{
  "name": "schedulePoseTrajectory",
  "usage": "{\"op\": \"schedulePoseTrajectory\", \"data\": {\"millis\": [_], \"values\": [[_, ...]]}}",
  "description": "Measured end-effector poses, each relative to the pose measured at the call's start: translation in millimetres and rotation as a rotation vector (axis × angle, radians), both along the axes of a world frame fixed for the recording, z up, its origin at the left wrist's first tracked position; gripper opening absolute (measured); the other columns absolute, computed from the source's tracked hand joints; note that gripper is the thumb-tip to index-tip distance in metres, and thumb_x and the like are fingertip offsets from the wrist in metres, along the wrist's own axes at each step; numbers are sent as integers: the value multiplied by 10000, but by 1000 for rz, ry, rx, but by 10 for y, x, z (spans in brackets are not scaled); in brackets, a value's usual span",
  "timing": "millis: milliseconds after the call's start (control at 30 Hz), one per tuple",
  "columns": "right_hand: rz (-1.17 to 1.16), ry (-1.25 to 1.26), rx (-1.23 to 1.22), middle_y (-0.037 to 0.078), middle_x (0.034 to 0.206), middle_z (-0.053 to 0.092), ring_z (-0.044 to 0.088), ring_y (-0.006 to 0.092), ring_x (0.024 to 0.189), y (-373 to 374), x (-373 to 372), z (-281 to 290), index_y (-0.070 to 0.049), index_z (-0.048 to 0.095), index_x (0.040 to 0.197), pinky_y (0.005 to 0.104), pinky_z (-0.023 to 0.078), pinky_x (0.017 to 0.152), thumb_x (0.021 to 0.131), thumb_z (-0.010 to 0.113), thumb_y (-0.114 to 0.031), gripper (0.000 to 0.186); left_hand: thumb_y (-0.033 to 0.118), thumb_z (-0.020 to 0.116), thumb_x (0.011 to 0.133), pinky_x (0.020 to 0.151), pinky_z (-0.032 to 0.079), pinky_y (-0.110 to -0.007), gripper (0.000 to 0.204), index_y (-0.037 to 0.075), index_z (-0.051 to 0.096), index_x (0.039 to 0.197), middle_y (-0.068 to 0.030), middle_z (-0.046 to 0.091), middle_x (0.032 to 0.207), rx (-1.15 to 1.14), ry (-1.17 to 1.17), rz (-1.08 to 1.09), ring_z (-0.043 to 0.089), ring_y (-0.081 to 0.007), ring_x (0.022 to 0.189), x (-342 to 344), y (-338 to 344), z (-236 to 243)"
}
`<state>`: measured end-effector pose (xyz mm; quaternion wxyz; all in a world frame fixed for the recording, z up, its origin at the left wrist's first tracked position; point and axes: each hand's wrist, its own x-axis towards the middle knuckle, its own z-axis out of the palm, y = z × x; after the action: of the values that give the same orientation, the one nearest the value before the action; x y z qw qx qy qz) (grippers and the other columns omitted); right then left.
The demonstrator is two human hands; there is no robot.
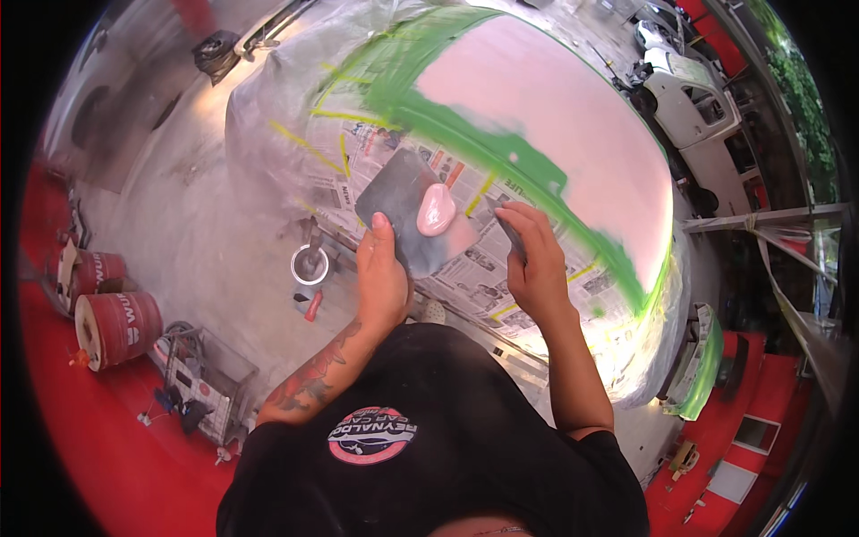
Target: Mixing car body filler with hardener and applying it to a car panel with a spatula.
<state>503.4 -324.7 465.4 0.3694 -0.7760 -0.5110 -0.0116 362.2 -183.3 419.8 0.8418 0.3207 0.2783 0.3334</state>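
- Clearly, in the head view, the work looks partway along: a broad pink coat covers most of the panel [546, 89] at upper right of the frame, with a green border [514, 148] bare around it.
- Newspaper [479, 268] masks the area beside that border; a thick lump of pink paste [436, 210] sits unspread on the grey board [389, 192], so some application is probably left.
- The board lies near the frame's centre, its long axis slanting from upper left to lower right; the paste's long axis runs nearly up and down.
- At centre, the left hand [383, 277] grips the board's near edge, thumb on top; its other fingers are mostly hidden.
- Right of centre, the right hand [539, 264] has its fingers closed around a thin dark spreader [511, 234], apart from the paste, its visible end pointing toward upper left.
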Motion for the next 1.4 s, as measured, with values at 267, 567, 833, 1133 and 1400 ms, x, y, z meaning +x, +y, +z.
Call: {"op": "schedulePoseTrajectory", "data": {"millis": [267, 567, 833, 1133, 1400], "values": [[34, -49, -108, 152, 1229, 659, 609, 355, 1132, 33, -352, 176, -30, 670, 1282, 449, 487, 955, 663, 532, 141, 657, 436, 370, 1139, 883, 505, -306, 509, -18, 579, 1236, -84, 647, 1124, 272, 96, 23, 610, -145, 997, 64, -88, -337], [-55, -70, -91, 159, 1217, 663, 604, 380, 1103, 38, -252, 220, -14, 663, 1270, 457, 492, 965, 672, 531, 157, 636, 435, 371, 1139, 875, 538, -326, 511, -21, 555, 1276, -106, 655, 1161, 285, 75, 18, 641, -164, 1008, 160, -185, -494], [-39, -60, -86, 158, 1210, 663, 608, 365, 1120, 59, -224, 159, -22, 656, 1280, 457, 488, 971, 679, 541, 145, 634, 459, 365, 1137, 777, 459, -300, 540, -22, 609, 1101, -33, 606, 944, 223, 77, 59, 521, -114, 853, 229, -224, -459], [72, -101, -150, 170, 1208, 663, 613, 374, 1118, 70, -157, 132, -18, 670, 1257, 459, 491, 976, 663, 537, 160, 634, 461, 371, 1135, 779, 482, -286, 534, -11, 611, 1068, -42, 626, 955, 272, 124, -14, 564, -112, 869, 207, -217, -591], [206, -86, -129, 148, 1284, 642, 613, 349, 1151, -52, -151, 191, -61, 662, 1280, 444, 492, 977, 659, 588, 152, 660, 426, 302, 1142, 1007, 557, -430, 564, -33, 489, 1413, -181, 614, 1347, -203, -214, -115, 653, -296, 1209, 254, -3, -420]]}}
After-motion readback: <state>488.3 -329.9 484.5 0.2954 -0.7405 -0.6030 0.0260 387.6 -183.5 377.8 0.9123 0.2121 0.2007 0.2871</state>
